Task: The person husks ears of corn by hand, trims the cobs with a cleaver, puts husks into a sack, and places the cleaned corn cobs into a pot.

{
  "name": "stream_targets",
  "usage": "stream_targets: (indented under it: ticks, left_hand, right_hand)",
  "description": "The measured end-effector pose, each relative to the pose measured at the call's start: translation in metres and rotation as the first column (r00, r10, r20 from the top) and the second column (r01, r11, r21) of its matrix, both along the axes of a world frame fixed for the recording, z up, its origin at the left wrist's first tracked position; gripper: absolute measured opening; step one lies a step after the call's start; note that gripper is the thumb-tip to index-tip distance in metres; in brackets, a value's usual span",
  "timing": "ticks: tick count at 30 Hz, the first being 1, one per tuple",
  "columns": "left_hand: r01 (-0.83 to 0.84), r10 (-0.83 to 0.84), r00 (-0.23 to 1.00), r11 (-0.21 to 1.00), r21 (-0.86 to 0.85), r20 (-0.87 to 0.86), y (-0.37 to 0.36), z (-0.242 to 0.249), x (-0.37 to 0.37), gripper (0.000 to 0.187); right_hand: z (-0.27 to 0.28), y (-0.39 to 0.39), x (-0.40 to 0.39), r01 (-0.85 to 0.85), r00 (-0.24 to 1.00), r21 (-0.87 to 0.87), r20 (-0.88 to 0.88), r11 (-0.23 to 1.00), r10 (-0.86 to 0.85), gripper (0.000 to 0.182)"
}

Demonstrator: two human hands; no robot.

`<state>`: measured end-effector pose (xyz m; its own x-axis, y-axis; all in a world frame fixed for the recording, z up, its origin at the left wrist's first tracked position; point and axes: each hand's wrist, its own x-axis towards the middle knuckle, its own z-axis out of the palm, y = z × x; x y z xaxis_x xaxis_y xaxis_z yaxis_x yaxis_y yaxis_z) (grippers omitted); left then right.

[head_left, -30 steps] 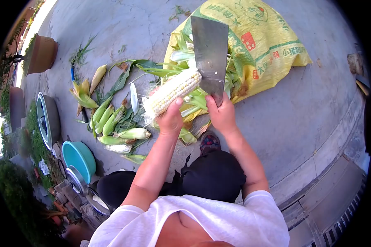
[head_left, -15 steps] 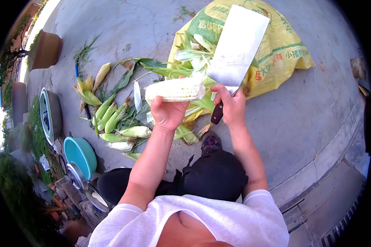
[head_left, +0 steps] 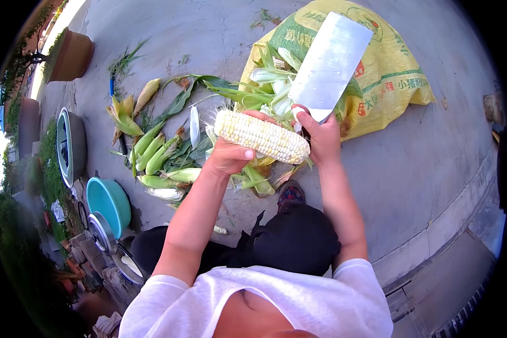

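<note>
My left hand (head_left: 228, 158) is closed around a husked ear of corn (head_left: 265, 135), its thumb on the near side. The pale yellow and white kernels face me, and the ear slants down to the right. My right hand (head_left: 324, 138) grips a cleaver (head_left: 332, 62), the broad blade pointing up and away from me. Most of the cleaver's handle is hidden behind that hand and the ear. The ear's right end lies close to my right fingers. Beyond both hands are loose green husks (head_left: 273, 93).
A yellow woven sack (head_left: 386, 101) lies on the concrete under the husks. Several unhusked ears (head_left: 152, 152) are piled to the left. Farther left stand a teal basin (head_left: 108, 205), a grey-green tub (head_left: 73, 146) and a brown planter (head_left: 72, 55).
The ear has shifted right and tipped, its right end now lower and nearer my right hand. The cleaver has moved slightly right and down, and its handle has become mostly hidden.
</note>
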<state>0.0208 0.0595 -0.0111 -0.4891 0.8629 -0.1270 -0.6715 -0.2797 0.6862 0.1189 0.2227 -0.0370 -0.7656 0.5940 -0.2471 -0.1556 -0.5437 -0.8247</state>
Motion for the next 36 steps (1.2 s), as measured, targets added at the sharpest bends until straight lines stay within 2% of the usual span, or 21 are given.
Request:
stream_targets:
  ticks: [3,5,7,9,11,13,14,15,16,17,18,19,20,22,26,27,28,31,33,35,36]
  left_hand:
    - [-0.014,0.013,1.000,0.998,-0.063,-0.013,-0.013,0.018,-0.008,0.067]
    - [0.080,-0.110,0.975,0.984,-0.160,-0.192,-0.021,0.028,-0.019,0.067]
    - [0.097,-0.148,0.954,0.975,-0.200,-0.260,-0.029,0.038,-0.028,0.066]
    - [0.093,-0.216,0.886,0.950,-0.298,-0.410,-0.034,0.046,-0.032,0.061]
    - [0.090,-0.229,0.879,0.942,-0.325,-0.419,-0.038,0.051,-0.034,0.062]
    - [0.015,-0.235,0.744,0.942,-0.336,-0.625,-0.042,0.053,-0.037,0.060]
    - [0.006,-0.224,0.745,0.944,-0.329,-0.628,-0.043,0.054,-0.042,0.060]
    - [-0.021,-0.273,0.545,0.941,-0.339,-0.792,-0.044,0.054,-0.046,0.058]
    - [-0.047,-0.316,0.312,0.937,-0.346,-0.896,-0.047,0.054,-0.048,0.057]
    - [-0.049,-0.309,0.318,0.939,-0.342,-0.896,-0.050,0.055,-0.048,0.057]
    - [-0.049,-0.384,0.275,0.910,-0.412,-0.881,-0.055,0.057,-0.049,0.055]
    - [-0.053,-0.458,0.233,0.875,-0.482,-0.858,-0.059,0.059,-0.048,0.054]
    - [-0.058,-0.449,0.236,0.879,-0.474,-0.862,-0.061,0.064,-0.048,0.054]
    - [0.000,-0.648,0.298,0.735,-0.679,-0.701,-0.067,0.072,-0.048,0.050]
    - [0.012,-0.622,0.307,0.759,-0.651,-0.720,-0.093,0.069,-0.053,0.052]
    - [0.106,-0.602,0.463,0.766,-0.634,-0.650,-0.103,0.070,-0.057,0.054]
    - [0.195,-0.576,0.606,0.776,-0.599,-0.549,-0.116,0.072,-0.060,0.056]
    - [0.260,-0.305,0.935,0.937,-0.234,-0.183,-0.158,0.072,-0.066,0.066]
    - [0.177,-0.176,0.982,0.984,0.001,-0.070,-0.186,0.066,-0.073,0.079]
    - [0.051,-0.066,0.988,0.992,0.111,0.138,-0.220,0.066,-0.074,0.083]
    - [0.010,-0.027,0.994,0.987,0.158,0.106,-0.234,0.059,-0.077,0.084]
  right_hand:
    - [-0.009,0.025,-0.009,0.092,0.991,0.269,0.073,0.959,-0.115,0.026]
    - [-0.022,0.049,-0.009,-0.010,0.967,0.528,0.222,0.849,-0.126,0.030]
    - [-0.022,0.057,-0.015,0.050,0.967,0.647,0.159,0.761,-0.199,0.033]
    - [-0.011,0.051,-0.017,0.063,0.968,0.661,0.140,0.748,-0.206,0.032]
    - [0.007,0.042,-0.015,0.079,0.967,0.676,0.126,0.733,-0.220,0.031]
    - [0.021,0.033,-0.013,-0.072,0.963,0.578,0.252,0.813,-0.095,0.028]
    - [0.031,0.025,-0.015,-0.087,0.964,0.555,0.258,0.827,-0.071,0.032]
    - [0.036,0.017,-0.017,-0.095,0.964,0.559,0.258,0.824,-0.065,0.032]
    - [0.040,0.009,-0.017,-0.184,0.973,0.493,0.213,0.851,0.086,0.036]
    - [0.043,0.002,-0.019,-0.275,0.961,0.431,0.155,0.859,0.230,0.040]
    - [0.046,-0.006,-0.024,-0.281,0.959,0.437,0.160,0.854,0.233,0.040]
    - [0.049,-0.016,-0.030,-0.346,0.937,0.326,0.078,0.880,0.340,0.037]
    - [0.053,-0.025,-0.036,-0.418,0.902,0.219,-0.019,0.882,0.432,0.034]
    - [0.068,-0.042,-0.050,-0.489,0.866,0.229,0.013,0.842,0.500,0.035]
    - [0.078,-0.069,-0.071,-0.564,0.821,0.283,0.088,0.776,0.564,0.029]
    - [0.079,-0.075,-0.077,-0.538,0.835,0.334,0.082,0.774,0.545,0.027]
    - [0.082,-0.073,-0.081,-0.620,0.780,0.339,0.163,0.708,0.605,0.022]
    - [0.079,-0.073,-0.098,-0.630,0.775,0.492,0.353,0.601,0.523,0.021]
    - [0.066,-0.072,-0.104,-0.613,0.788,0.519,0.347,0.596,0.509,0.022]
    - [0.066,-0.076,-0.104,-0.641,0.768,0.495,0.403,0.587,0.498,0.024]
    - [0.065,-0.080,-0.106,-0.641,0.767,0.489,0.407,0.591,0.496,0.025]
